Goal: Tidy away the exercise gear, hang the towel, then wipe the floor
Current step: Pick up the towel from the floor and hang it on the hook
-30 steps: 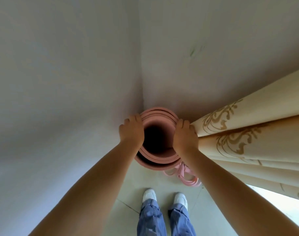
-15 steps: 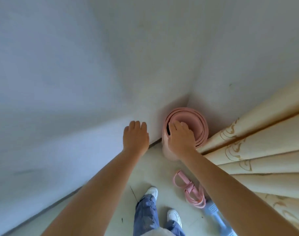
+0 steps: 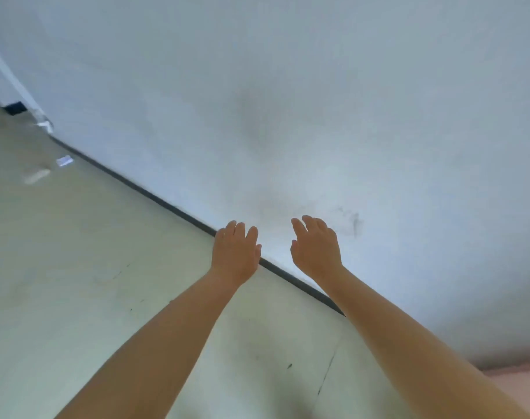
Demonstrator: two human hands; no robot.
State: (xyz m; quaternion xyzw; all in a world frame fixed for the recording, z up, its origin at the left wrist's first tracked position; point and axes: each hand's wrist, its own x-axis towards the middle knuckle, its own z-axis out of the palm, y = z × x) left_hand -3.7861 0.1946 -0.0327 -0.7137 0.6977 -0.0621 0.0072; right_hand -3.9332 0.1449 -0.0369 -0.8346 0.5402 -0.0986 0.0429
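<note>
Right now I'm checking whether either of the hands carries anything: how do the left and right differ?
The left hand lies flat with fingers straight and close together, overlapping the dark baseboard; the right hand has fingers spread and slightly bent, set against the white wall. Both are empty, palms down, stretched forward.

Both hands, left (image 3: 236, 254) and right (image 3: 315, 247), are held out empty with relaxed fingers before a wall (image 3: 318, 101) above the floor (image 3: 76, 252).
</note>
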